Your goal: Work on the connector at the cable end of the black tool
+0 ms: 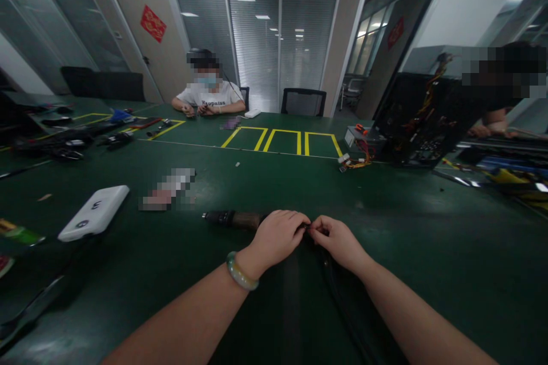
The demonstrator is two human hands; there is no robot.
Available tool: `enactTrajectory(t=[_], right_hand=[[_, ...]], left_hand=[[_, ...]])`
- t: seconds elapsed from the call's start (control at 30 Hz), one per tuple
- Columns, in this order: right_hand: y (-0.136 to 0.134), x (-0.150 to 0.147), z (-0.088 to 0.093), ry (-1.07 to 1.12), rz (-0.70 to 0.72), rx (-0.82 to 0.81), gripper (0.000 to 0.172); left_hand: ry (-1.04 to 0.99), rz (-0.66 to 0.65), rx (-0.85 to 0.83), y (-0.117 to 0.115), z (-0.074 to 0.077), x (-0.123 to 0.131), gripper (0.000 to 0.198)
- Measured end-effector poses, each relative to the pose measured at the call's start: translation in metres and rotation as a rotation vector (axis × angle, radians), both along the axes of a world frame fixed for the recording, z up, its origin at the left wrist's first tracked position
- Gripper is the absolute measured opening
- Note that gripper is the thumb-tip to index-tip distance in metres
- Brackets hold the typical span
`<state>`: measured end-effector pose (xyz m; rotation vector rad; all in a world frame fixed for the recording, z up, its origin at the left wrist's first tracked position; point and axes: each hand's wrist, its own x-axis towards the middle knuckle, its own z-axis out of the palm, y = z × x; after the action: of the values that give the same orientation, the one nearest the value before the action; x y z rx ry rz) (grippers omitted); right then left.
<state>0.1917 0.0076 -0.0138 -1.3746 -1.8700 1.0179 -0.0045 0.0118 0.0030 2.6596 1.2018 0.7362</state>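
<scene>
Near centre, on the broad dark-green bench (411, 291): one long, dark, flexible cord (332, 280), trailing to the near right. One slim, black-and-brown cylindrical tool (226, 218), pointing left, partly under the left hand (278, 235), perhaps for steadying. Left and right hand (340, 241): forearms converging, palms down, fingertips nearly meeting, pinched on one small, dark piece (307, 227), apparently for fine control.

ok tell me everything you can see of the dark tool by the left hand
The dark tool is long and roughly cylindrical, with a silvery metal-looking tip, a black ridged collar and a brownish body. It lies across the green table, tip pointing to the picture's left. The left hand covers its other end, hiding that part and whether it grips the tool.
</scene>
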Motion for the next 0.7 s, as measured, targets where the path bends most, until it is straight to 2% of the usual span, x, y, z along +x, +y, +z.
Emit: enactTrajectory(t=[0.7], right_hand=[[-0.0011,-0.0011,0.0030,0.000,0.002,0.002,0.012]], left_hand=[[0.031,0.011,0.014,-0.0043,0.0063,0.0004,0.016]])
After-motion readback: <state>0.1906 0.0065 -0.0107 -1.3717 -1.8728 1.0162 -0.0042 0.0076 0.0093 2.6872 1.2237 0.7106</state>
